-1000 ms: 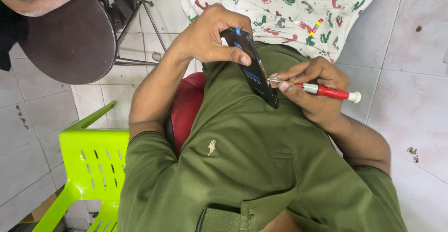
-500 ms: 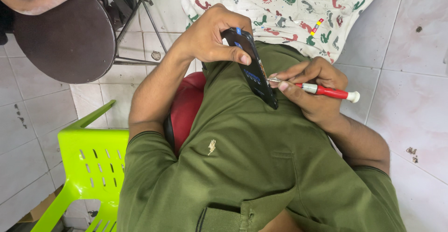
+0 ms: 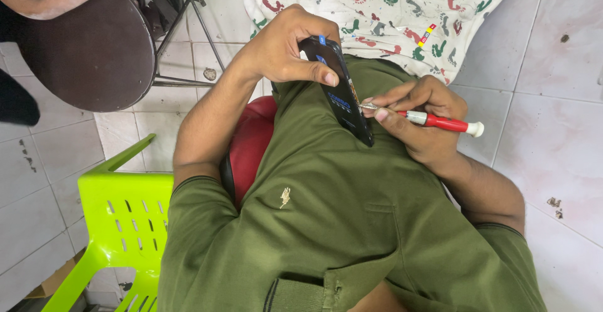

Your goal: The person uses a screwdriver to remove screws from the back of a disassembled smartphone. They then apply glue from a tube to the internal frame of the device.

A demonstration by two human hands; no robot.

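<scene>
My left hand [image 3: 286, 51] grips a dark phone [image 3: 339, 92] held on edge over my lap, thumb across its face. My right hand [image 3: 421, 117] pinches a small screwdriver [image 3: 440, 122] with a red handle and white cap, its metal tip touching the phone's right side. Both hands rest just above my green shirt [image 3: 339, 224]. The far side of the phone is hidden from me.
A round dark stool [image 3: 94, 54] with metal legs stands at the upper left. A lime-green plastic chair [image 3: 119, 218] is at the lower left. A red seat [image 3: 251, 142] shows under my arm. A footprint-patterned cloth [image 3: 389, 10] lies ahead on the white tiled floor [image 3: 553, 98].
</scene>
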